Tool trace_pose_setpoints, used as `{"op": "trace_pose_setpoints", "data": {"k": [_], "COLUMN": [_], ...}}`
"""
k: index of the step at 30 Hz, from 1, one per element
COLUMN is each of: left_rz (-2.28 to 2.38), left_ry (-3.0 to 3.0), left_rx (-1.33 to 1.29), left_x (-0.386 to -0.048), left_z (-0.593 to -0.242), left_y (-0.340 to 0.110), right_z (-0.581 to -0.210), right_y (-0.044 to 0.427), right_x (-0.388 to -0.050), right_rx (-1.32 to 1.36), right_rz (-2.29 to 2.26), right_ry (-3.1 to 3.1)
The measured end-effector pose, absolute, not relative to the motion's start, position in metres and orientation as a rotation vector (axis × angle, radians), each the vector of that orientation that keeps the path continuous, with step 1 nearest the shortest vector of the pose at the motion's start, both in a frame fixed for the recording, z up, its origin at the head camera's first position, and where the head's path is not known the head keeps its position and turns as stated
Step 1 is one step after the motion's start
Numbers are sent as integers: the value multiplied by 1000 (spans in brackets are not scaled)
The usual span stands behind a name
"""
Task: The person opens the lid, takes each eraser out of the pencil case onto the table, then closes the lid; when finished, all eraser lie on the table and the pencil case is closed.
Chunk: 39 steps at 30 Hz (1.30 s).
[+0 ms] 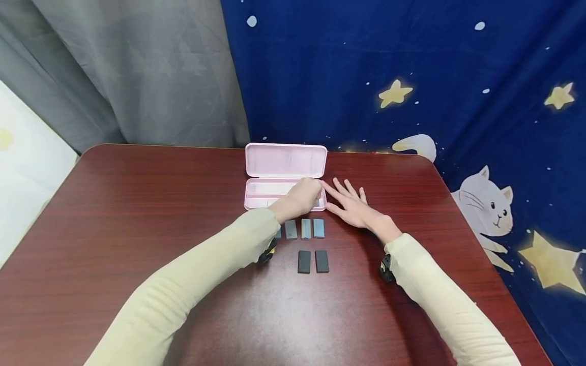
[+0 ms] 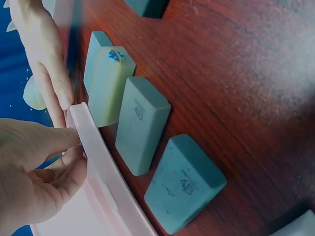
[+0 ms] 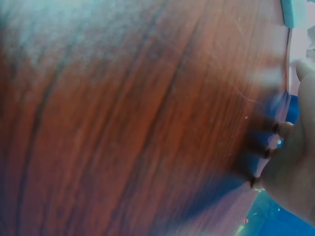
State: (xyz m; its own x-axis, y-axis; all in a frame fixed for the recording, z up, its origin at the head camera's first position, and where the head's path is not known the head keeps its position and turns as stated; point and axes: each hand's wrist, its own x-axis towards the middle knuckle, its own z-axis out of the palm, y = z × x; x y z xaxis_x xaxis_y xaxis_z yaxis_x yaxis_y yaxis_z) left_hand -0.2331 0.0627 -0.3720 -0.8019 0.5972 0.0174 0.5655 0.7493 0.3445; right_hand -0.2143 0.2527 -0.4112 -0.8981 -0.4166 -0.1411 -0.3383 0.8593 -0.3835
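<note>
A pink pencil case (image 1: 254,195) lies open, its lid (image 1: 286,160) tilted up behind. My left hand (image 1: 299,195) reaches into the right part of the case, thumb and fingers curled together by the front wall. Whatever may lie between the fingertips is hidden; a small bluish-grey patch shows beneath the hand. With fingers spread, my right hand (image 1: 350,207) touches the right end of the case. In front stands a row of erasers: a striped one (image 2: 110,86), a grey-green one marked 4B (image 2: 142,125), a teal 4B one (image 2: 184,184) and a blue one (image 1: 318,229).
Two black blocks (image 1: 304,262) lie side by side nearer the front of the brown table (image 1: 137,218). Behind the table hang a grey curtain (image 1: 169,71) and a blue one with stars (image 1: 320,76).
</note>
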Motion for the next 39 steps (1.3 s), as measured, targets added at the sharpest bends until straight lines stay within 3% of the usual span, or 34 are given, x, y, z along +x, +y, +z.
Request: {"op": "trace_pose_setpoints", "data": {"k": [23, 29, 39], "left_rz": [747, 1114, 1779], "left_ry": [2849, 2717, 2234], "left_rx": [810, 711, 321], "left_x": [-231, -232, -218], "left_z": [-368, -367, -365], "left_y": [60, 52, 27], "right_z": [-409, -409, -409], "right_y": [252, 253, 252], "right_x": [-214, -214, -215], "right_rx": [-553, -568, -583], "right_rz": [-525, -532, -512], "right_ry": [2803, 2797, 2784]}}
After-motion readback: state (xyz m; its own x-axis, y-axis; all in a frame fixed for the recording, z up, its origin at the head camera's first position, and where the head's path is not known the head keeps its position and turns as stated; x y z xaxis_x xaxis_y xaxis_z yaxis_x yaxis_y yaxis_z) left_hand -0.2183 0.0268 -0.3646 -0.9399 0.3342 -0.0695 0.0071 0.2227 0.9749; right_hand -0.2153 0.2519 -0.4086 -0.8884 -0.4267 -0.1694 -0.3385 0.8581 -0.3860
